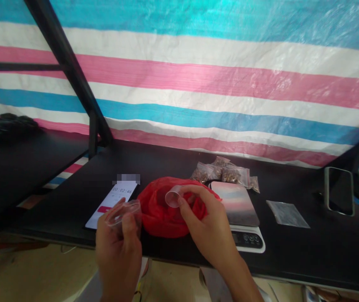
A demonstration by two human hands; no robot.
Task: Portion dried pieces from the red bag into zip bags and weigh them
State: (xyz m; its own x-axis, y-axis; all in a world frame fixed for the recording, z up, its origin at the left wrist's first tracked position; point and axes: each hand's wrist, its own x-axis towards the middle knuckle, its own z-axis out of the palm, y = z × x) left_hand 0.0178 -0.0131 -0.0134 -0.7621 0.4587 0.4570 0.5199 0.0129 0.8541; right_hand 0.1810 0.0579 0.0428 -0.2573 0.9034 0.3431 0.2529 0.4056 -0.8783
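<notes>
My left hand [118,241] grips a small clear zip bag [132,209], its mouth toward the top. Between the thumb and fingers of my right hand [209,224] is a small clear plastic cup [173,197], tilted with its round opening toward me. Below the cup lies a red plastic bag [157,214], open at the top; what is inside it cannot be made out. Just right of the red bag, partly behind my right hand, stands a kitchen scale [240,205] with a shiny metal plate and black buttons.
Several filled small zip bags [230,174] lie heaped behind the scale. A flat zip bag [288,214] rests to its right. A phone showing a timer [112,201] lies at left; another phone [339,191] stands propped at right. A striped sheet [198,92] hangs behind the black table [292,260].
</notes>
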